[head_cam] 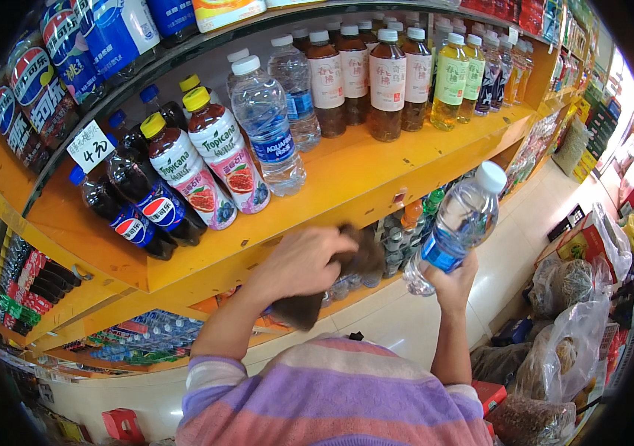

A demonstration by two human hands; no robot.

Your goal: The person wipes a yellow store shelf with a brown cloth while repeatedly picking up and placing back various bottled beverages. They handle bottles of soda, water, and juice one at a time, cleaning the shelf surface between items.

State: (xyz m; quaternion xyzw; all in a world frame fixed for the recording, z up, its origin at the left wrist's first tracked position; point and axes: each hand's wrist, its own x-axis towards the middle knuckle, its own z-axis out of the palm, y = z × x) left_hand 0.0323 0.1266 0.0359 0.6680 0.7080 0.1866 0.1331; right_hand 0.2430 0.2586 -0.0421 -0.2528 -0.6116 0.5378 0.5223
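My right hand (453, 279) grips the lower part of a large clear water bottle (461, 214) with a white cap and blue label, tilted in front of the shelf. In my left hand (300, 262) is a dark brown cloth (300, 309), blurred, hanging below and beyond the fingers. On the yellow shelf (339, 175) stands a similar Aquafina bottle (272, 134). To its left are Tropicana juice bottles (219, 150) with yellow caps and Pepsi bottles (155, 195) with blue caps.
Tea bottles (386, 83) with pink labels and yellow-green drinks (450, 83) line the shelf's right part. A handwritten price card (91, 146) hangs at the upper shelf's edge. Lower shelves hold more bottles. Plastic bags (565, 345) and boxes lie on the floor at the right.
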